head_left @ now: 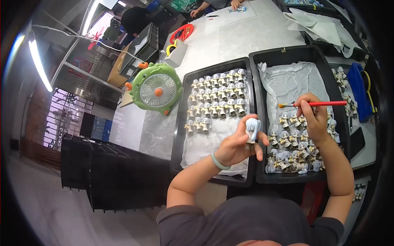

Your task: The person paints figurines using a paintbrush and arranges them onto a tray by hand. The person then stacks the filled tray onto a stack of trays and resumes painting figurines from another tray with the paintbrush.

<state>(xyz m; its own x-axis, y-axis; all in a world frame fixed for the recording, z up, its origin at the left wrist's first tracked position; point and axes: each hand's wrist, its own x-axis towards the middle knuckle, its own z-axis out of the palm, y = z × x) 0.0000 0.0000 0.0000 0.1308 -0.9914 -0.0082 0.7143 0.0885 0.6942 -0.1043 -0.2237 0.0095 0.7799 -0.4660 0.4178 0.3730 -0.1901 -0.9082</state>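
Observation:
My left hand [238, 144] pinches a small figurine [253, 128] with pale blue hair, held up above the gap between two black trays. My right hand [312, 117] grips a red-handled paintbrush [328, 103], its bristles pointing left, apart from the figurine. Under my left hand lies the left tray [177, 143], where similar figurines [214, 93] stand in neat rows on white sheeting. Beneath my right hand, the right tray [287, 178] holds a crowded group of figurines [289, 151] at its near end, with crumpled white sheeting at its far end.
A green cartoon fan [158, 88] stands left of the trays. Behind it are a yellow tape roll [171, 48] and a red dish [182, 33]. Another person's hand [235, 5] is at the far table end. A blue holder [360, 94] sits at the right.

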